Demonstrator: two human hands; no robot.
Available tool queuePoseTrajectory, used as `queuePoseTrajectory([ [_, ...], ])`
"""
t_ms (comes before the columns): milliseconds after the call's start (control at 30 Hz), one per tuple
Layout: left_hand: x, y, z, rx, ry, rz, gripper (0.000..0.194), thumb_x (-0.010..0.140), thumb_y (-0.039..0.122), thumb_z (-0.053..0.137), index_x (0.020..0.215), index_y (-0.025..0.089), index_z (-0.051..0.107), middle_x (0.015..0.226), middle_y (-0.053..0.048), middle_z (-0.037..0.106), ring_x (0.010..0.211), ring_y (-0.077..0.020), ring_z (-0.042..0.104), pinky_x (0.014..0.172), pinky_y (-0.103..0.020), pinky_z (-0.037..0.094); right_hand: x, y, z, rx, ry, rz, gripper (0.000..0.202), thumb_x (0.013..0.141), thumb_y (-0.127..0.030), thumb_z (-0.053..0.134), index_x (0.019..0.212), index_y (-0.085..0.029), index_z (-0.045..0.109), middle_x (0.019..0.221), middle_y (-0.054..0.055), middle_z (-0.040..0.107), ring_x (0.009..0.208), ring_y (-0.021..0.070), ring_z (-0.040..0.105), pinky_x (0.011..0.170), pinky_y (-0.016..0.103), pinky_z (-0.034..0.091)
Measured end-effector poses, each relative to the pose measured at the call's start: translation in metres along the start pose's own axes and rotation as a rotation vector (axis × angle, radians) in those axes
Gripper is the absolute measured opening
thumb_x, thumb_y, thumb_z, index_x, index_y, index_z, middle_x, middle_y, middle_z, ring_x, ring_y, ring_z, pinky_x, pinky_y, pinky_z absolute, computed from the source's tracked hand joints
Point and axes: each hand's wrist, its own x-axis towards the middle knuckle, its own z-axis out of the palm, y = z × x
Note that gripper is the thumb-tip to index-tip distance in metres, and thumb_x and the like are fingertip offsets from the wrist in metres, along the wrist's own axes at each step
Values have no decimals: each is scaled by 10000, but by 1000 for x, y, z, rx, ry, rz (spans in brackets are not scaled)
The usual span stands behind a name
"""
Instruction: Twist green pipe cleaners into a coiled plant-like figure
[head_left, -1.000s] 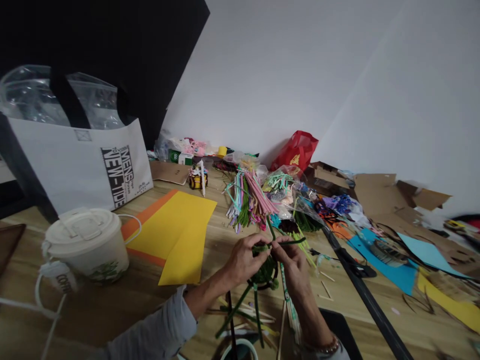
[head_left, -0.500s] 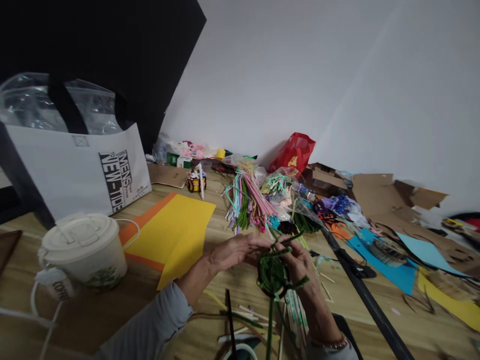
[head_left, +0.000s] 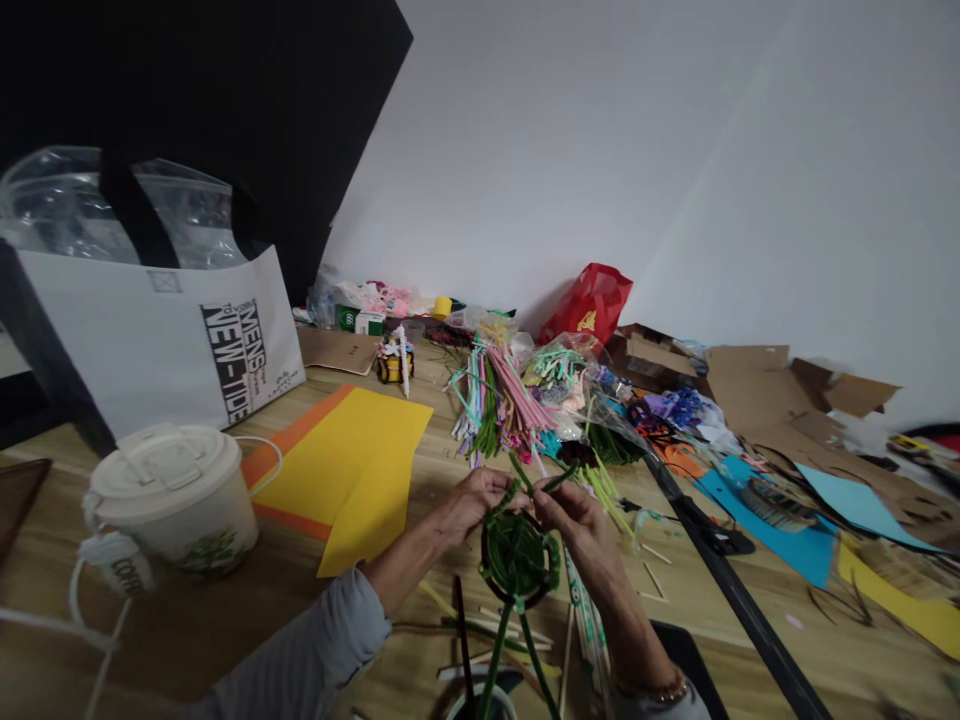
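And here's the round, dark-rimmed green piece of fuzzy stems (head_left: 517, 555), woven-looking and leggy, its top stems pinched by both hands (head_left: 474, 508) (head_left: 574, 510).

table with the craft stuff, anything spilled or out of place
Mild clutter, no spill visible. The yellow sheets lie askew over an orange sheet, leaving uneven orange edges, and thin sticks lie strewn right of the right hand, not gathered together.
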Motion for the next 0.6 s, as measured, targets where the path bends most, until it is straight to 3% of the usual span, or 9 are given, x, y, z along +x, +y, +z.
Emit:
queuePoseTrajectory([
  [167, 6, -11, -5, -3, 10, -7, 348, 530, 367, 799, 710, 91, 686, 620, -19, 621, 552, -92, 521, 533, -195, 358, 5, 14, -3, -30, -48, 22, 283, 764, -471, 651, 828, -196, 659, 686, 9, 606, 619, 160, 520, 545, 261, 401],
  [433, 14, -32, -20, -42, -21, -115, 353, 508, 381, 792, 682, 96, 679, 590, -7, 606, 532, -94, 500, 560, -217, 357, 12, 39, -6, -18, -92, 92, 313, 713, -505, 682, 744, -193, 673, 641, 9, 618, 606, 162, 531, 525, 252, 411],
  [600, 16, -48, -27, 11, 59, -136, 351, 486, 391, 798, 626, 98, 665, 574, -5, 606, 530, -89, 473, 573, -220, 341, 10, 57, 2, 51, 26, 156, 458, 788, -593, 544, 669, -173, 684, 625, 45, 660, 580, 180, 574, 519, 276, 435],
])
